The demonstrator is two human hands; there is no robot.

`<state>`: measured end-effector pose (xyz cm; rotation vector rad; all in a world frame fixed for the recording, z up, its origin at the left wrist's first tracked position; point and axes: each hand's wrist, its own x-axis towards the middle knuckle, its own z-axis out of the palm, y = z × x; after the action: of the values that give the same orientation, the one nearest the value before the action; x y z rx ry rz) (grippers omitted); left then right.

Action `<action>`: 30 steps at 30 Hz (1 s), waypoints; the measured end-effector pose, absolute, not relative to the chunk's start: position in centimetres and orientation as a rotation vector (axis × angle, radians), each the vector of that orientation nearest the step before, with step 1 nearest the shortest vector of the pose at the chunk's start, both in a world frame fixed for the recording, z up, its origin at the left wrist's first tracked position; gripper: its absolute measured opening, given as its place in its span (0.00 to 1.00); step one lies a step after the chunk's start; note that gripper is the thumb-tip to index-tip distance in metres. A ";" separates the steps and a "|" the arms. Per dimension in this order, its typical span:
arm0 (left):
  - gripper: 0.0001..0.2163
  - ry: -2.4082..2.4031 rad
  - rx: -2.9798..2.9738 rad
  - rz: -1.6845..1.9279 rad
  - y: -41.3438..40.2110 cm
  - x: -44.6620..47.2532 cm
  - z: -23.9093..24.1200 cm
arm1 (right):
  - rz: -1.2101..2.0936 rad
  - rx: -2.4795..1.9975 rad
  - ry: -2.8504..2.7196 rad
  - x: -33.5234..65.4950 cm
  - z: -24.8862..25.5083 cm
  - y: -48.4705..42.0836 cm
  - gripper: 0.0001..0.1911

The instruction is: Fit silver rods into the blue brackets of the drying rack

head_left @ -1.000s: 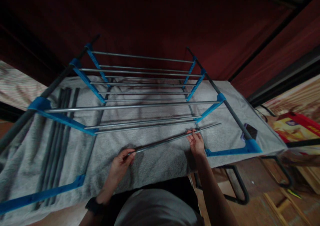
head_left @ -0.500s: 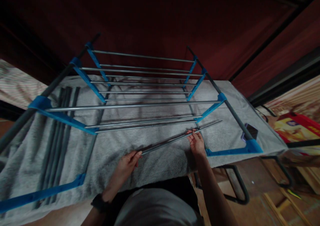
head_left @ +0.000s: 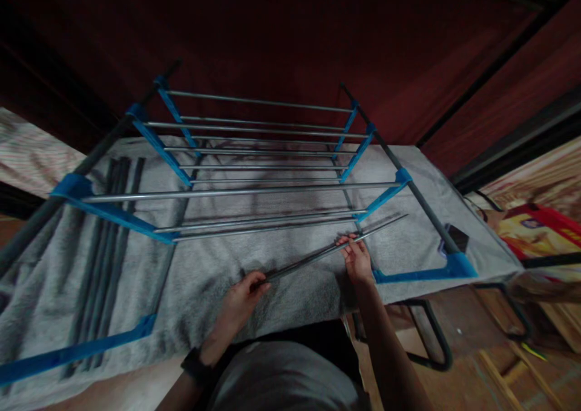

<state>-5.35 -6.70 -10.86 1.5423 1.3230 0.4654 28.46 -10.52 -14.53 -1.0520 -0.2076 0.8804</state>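
Note:
A thin grey metal rod slants up to the right across the front of the rack, with its far end free. My left hand is closed around its near end. My right hand grips the rod further along with thumb and fingers. Behind it lies a partly assembled rack of dark grey tubes, blue plastic brackets and several metal crossbars. A front blue bracket on the right and another blue bracket on the left have no crossbar between them.
Several dark grey tubes lie side by side at the left on the grey towel-like cloth. A dark phone-like object rests by the right tube. Beyond the table's right edge are a red and yellow package and a metal frame.
My left hand has shifted a little to the right with the rod's near end, and the rod's far end has slid slightly right. My right hand has barely moved.

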 end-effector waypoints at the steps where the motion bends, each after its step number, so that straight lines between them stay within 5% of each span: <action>1: 0.08 1.316 1.574 0.434 -6.8 -5.1 -10.8 | 0.883 -1.051 -0.208 28.4 -14.5 -10.5 0.10; 21: 0.16 1.198 1.811 0.238 -7.7 -0.4 -10.0 | 0.864 -1.038 -0.245 28.5 -15.1 -10.4 0.12; 30: 0.09 1.186 1.800 0.256 -7.4 1.2 -10.3 | 0.852 -1.057 -0.258 28.6 -15.4 -10.5 0.16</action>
<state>1.23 -7.37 -10.25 1.8001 1.1856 0.2565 28.57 -10.46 -15.41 -1.0570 -0.2576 0.8518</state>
